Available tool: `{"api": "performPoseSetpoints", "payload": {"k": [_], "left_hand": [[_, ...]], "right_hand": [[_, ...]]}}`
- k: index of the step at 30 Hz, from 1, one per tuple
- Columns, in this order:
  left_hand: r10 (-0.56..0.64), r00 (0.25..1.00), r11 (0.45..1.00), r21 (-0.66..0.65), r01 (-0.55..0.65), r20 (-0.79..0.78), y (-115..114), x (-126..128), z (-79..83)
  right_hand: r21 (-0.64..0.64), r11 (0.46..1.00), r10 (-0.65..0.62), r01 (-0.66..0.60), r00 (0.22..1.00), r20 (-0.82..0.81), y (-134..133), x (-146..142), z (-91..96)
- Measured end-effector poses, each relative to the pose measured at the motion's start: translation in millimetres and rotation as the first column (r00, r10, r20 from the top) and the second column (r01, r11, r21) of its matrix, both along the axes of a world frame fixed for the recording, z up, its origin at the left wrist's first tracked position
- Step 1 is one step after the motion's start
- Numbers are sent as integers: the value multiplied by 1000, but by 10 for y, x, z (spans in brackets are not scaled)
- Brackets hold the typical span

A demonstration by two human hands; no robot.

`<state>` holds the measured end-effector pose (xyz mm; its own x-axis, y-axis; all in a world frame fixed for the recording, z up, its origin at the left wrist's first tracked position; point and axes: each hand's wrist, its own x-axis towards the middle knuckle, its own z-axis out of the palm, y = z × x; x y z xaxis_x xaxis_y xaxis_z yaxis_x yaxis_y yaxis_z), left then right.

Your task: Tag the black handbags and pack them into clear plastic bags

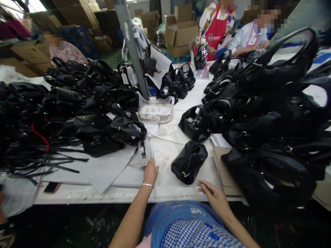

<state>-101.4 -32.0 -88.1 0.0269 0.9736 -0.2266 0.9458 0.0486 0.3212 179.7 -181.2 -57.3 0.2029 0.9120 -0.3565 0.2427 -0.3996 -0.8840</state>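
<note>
My left hand [150, 172], with a bangle on its wrist, is closed on the near end of a pale, partly clear object [144, 151]. Its exact kind I cannot make out. To the right of that hand, a small black handbag [190, 162] rests on the white tabletop, its gold-coloured clasp towards me. My right hand [212, 194] hovers by the table's front edge, fingers stretched out and holding nothing, just below the bag. Small loose bits [162, 158] lie on the sheet between the left hand and the bag.
Black handbags are heaped on the left [64, 100] and right [274, 131]. Thin black straps [62, 162] and a phone [52, 187] lie at left. A clear bag of small parts [156, 112] stands by a grey post [133, 48]. Several people are around the table.
</note>
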Motion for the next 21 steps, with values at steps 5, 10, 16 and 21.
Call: {"api": "performPoseSetpoints", "payload": {"k": [5,10,16,21], "left_hand": [[11,998,1000,-3,-11,-67,-66,-12,181],[94,965,995,16,-101,246,-85,-86,633],[200,439,946,-289,146,876,-196,561,1298],[121,379,904,-260,339,918,-128,940,1471]], "right_hand": [[78,987,136,-141,989,62,124,-86,255],[140,978,149,-154,988,43,235,-221,572],[212,944,289,-251,943,-168,457,-526,883],[221,975,112,-35,932,-346,392,-386,978]]}}
